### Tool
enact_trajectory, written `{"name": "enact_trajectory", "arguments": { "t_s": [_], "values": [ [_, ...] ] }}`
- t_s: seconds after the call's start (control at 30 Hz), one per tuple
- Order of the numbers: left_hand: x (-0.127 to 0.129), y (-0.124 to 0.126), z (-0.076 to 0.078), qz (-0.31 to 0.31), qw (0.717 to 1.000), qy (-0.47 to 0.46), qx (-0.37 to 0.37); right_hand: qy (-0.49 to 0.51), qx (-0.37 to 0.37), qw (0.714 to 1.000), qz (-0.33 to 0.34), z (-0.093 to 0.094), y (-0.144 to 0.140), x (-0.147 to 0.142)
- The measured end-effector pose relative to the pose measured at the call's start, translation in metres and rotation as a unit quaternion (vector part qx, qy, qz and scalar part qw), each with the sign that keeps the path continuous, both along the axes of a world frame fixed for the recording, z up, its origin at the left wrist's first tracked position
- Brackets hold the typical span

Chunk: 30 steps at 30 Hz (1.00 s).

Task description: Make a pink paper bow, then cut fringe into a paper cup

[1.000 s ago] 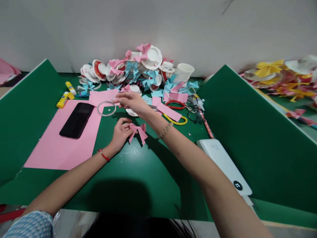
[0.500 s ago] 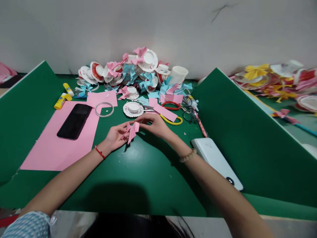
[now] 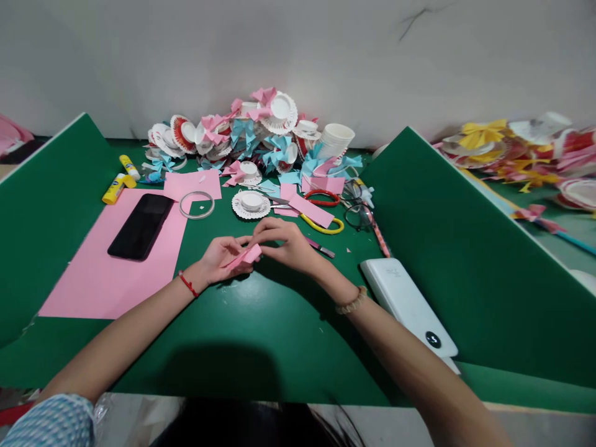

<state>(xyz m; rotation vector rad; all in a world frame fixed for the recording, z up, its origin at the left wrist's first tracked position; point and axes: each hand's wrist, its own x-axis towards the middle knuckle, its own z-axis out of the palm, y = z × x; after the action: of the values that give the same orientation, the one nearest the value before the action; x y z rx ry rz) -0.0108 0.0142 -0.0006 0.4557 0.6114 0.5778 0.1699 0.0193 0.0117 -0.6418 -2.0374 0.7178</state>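
A small pink paper bow (image 3: 246, 256) lies flattened between both my hands, just above the green table (image 3: 261, 329). My left hand (image 3: 218, 257) grips its left side. My right hand (image 3: 284, 239) pinches its right end from above. A white fluted paper cup disc (image 3: 251, 203) lies just beyond my hands, and a clear tape ring (image 3: 196, 205) sits to its left.
A black phone (image 3: 140, 226) rests on a pink sheet (image 3: 93, 273) at left, with yellow glue sticks (image 3: 116, 186) behind. Scissors with red and yellow handles (image 3: 323, 211), glasses (image 3: 361, 214), a white power bank (image 3: 410, 307), and a pile of paper flowers (image 3: 251, 133) stand behind. Green dividers (image 3: 465, 248) flank both sides.
My right hand came back from the tape ring to the bow. Both hands now press the bow lower and flatter near the table.
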Motion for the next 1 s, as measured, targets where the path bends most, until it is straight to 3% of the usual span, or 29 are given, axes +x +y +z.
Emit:
{"name": "enact_trajectory", "arguments": {
  "t_s": [0.07, 0.13, 0.2, 0.27, 0.43, 0.63, 0.73, 0.83, 1.0],
  "values": [
    [0.000, 0.000, 0.002, 0.004, 1.000, -0.014, -0.011, 0.028, -0.030, 0.999, -0.014, 0.001, 0.006, 0.007],
    [0.000, 0.000, 0.004, 0.014, 0.999, -0.021, -0.021, 0.085, -0.076, 0.991, -0.076, 0.001, 0.019, 0.015],
    [0.001, 0.000, 0.004, 0.023, 0.999, -0.014, -0.027, 0.160, -0.135, 0.962, -0.176, -0.001, 0.035, 0.023],
    [0.001, 0.000, 0.004, 0.033, 0.999, -0.004, -0.029, 0.193, -0.178, 0.943, -0.206, -0.005, 0.053, 0.026],
    [0.002, 0.000, 0.000, 0.038, 0.999, 0.000, -0.009, 0.143, -0.206, 0.954, -0.163, -0.019, 0.081, 0.010],
    [0.003, -0.001, -0.005, 0.030, 0.999, 0.005, 0.026, -0.031, -0.157, 0.980, -0.122, -0.031, 0.091, -0.015],
    [0.009, -0.004, -0.007, 0.052, 0.995, 0.048, 0.069, -0.049, -0.134, 0.980, -0.141, -0.030, 0.091, -0.022],
    [0.017, -0.008, -0.009, 0.144, 0.970, 0.135, 0.144, 0.023, -0.118, 0.970, -0.209, -0.025, 0.079, -0.031],
    [0.023, -0.005, -0.013, 0.290, 0.881, 0.214, 0.308, 0.133, -0.162, 0.944, -0.254, -0.010, 0.034, -0.058]
  ]
}}
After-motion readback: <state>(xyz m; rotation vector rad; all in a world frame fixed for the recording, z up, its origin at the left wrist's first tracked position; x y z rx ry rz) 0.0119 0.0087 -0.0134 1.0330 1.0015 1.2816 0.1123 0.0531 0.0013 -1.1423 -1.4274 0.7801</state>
